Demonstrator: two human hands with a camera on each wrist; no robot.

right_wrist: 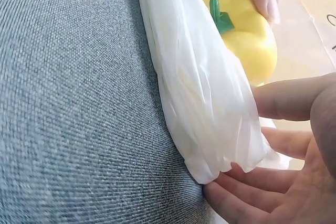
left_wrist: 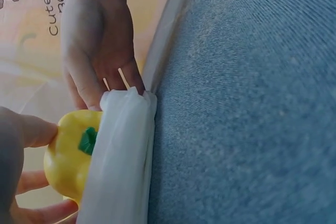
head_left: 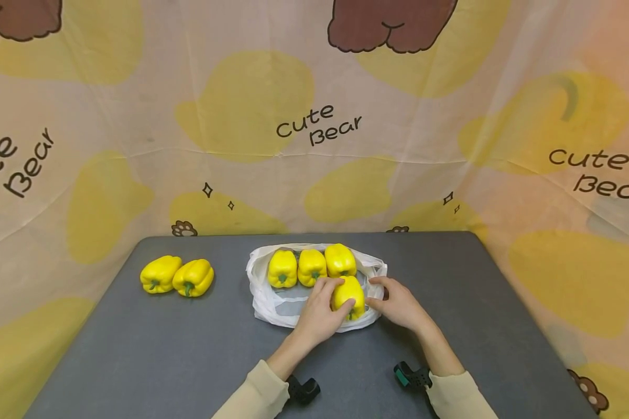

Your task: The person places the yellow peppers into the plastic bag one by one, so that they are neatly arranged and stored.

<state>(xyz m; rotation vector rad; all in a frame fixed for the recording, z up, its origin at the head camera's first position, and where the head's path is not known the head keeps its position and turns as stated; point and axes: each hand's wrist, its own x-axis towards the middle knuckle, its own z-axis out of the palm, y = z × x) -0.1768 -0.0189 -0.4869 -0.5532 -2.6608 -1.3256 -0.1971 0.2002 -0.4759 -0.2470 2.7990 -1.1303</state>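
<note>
My left hand [head_left: 320, 311] grips a yellow bell pepper [head_left: 350, 295] with a green stem, thumb on one side and fingers on the other. This pepper is at the front right inside the mouth of a white plastic bag [head_left: 264, 302]. At the bag's right rim is my right hand [head_left: 400, 302], its thumb and fingers on either side of the plastic. The right wrist view shows the fingers against the gathered bag edge [right_wrist: 210, 114], the thumb close to the pepper [right_wrist: 247, 40]. Three more yellow peppers [head_left: 312, 267] stand in a row along the bag's back.
Two yellow bell peppers [head_left: 177, 276] lie side by side on the left of the grey table [head_left: 188, 361]. Behind the table hangs a printed cloth [head_left: 230, 105] with yellow patches and lettering. A dark strap device [head_left: 413, 375] sits on each wrist.
</note>
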